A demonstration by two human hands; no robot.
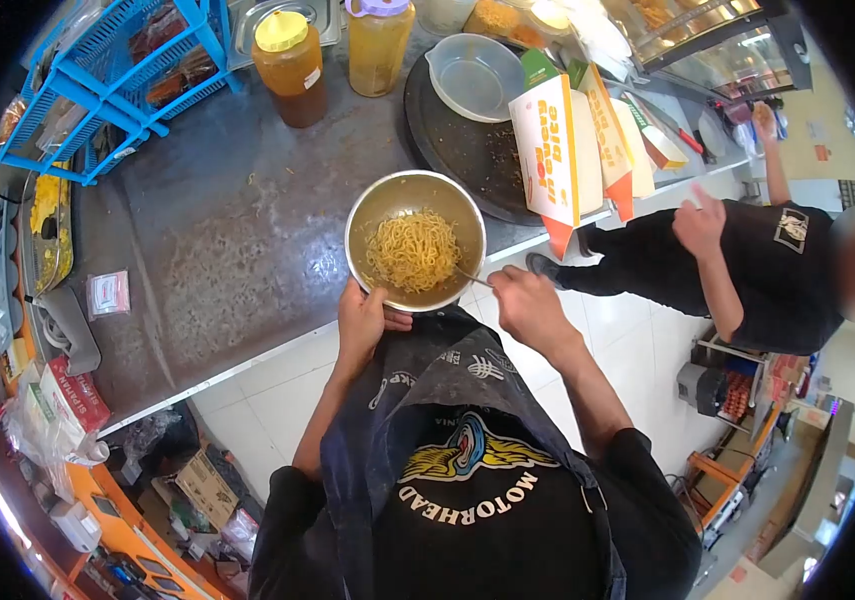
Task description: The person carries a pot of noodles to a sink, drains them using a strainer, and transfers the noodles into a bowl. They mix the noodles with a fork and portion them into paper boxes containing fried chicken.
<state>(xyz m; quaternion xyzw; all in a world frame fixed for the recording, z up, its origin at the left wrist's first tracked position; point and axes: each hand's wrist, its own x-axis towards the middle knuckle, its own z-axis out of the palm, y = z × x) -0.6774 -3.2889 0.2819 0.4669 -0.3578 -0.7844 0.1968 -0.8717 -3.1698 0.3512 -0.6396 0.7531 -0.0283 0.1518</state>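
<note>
A metal mixing bowl (357, 232) with noodles (411, 250) in it overlaps the front edge of the worktop. My left hand (363, 322) grips the bowl's near left rim, thumb at the edge and fingers beneath. On the right, my right hand (529, 308) is closed around the handle of a metal utensil (471, 276). Its far end reaches into the bowl beside the noodles, where its head is hidden, so I cannot tell whether it is a fork or a spoon.
Behind the bowl, a round black tray (427, 130) carries a clear plastic bowl (475, 78) and printed paper boxes (547, 150). Sauce jars (292, 80) and a blue basket (107, 90) line the back of the steel worktop (237, 220). Another person (747, 250) stands at the right.
</note>
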